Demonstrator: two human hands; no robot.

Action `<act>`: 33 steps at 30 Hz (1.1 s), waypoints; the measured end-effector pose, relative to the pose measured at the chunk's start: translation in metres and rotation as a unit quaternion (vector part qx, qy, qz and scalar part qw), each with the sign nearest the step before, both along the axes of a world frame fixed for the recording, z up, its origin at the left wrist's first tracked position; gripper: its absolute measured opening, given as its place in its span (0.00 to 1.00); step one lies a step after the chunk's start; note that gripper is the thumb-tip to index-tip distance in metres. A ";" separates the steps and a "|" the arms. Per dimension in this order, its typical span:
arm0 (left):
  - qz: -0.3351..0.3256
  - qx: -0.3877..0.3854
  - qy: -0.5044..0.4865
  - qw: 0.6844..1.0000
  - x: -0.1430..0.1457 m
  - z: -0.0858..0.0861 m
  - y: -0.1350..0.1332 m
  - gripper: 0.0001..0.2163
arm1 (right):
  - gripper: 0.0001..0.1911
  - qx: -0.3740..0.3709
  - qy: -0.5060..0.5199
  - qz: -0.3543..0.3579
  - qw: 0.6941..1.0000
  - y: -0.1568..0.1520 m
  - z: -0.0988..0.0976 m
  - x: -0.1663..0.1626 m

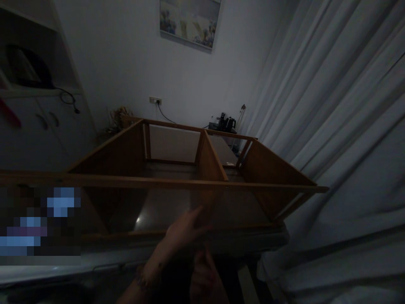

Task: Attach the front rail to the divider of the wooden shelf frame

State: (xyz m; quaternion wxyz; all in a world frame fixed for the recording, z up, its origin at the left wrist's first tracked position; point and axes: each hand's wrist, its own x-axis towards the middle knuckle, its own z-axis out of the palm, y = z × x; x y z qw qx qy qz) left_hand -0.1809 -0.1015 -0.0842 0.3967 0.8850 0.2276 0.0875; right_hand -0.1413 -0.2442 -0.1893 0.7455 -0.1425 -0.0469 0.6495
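A long brown wooden frame [152,181] with upright dividers stands in front of me, like a shelf unit open at the top. Its front side shows a glossy surface [167,207] with a small bright reflection. My left hand [186,228] reaches forward in front of that side, its fingers stretched out and apart, with a bracelet at the wrist. Whether its fingertips touch the surface, I cannot tell. Lower down and to the right, my right hand [204,274] is closed, fingers curled. It is dim, and anything inside that hand is hidden.
White curtains [341,139] hang along the right side. Behind the frame, dark kettle-like items [229,123] stand by the wall, and a plug sits in a socket [155,100]. A white cabinet [34,122] is at left. Blurred-out blocks cover the lower left.
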 end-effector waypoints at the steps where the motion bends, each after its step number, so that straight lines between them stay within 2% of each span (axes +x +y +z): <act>1: -0.001 0.000 0.002 1.000 0.000 0.000 0.000 0.33 | 0.13 0.014 0.011 -0.024 1.000 0.001 -0.006 -0.002; 4: -0.003 -0.003 0.000 1.000 0.000 0.000 0.000 0.33 | 0.15 0.036 -0.014 -0.112 0.993 0.005 -0.018 -0.006; 8: -0.004 -0.012 -0.013 1.000 0.000 -0.001 0.001 0.32 | 0.20 0.015 -0.091 -0.185 0.978 0.006 -0.014 -0.008; 13: -0.018 -0.022 -0.020 0.999 0.001 0.002 0.001 0.31 | 0.19 0.013 -0.133 -0.213 0.968 0.004 -0.005 -0.008; 19: -0.019 -0.028 -0.025 0.999 0.000 0.003 0.000 0.30 | 0.15 -0.004 -0.114 -0.258 0.959 0.007 -0.002 -0.014; 23: -0.016 -0.018 -0.036 0.999 0.000 0.001 0.000 0.30 | 0.17 -0.018 -0.115 -0.274 0.955 0.012 0.010 -0.019; 28: -0.017 -0.011 -0.029 0.999 -0.001 0.002 0.000 0.30 | 0.19 -0.041 -0.125 -0.327 0.936 0.015 0.026 -0.029; 33: -0.021 -0.007 -0.024 0.999 -0.001 0.004 0.000 0.30 | 0.19 -0.054 -0.126 -0.352 0.926 0.014 0.034 -0.033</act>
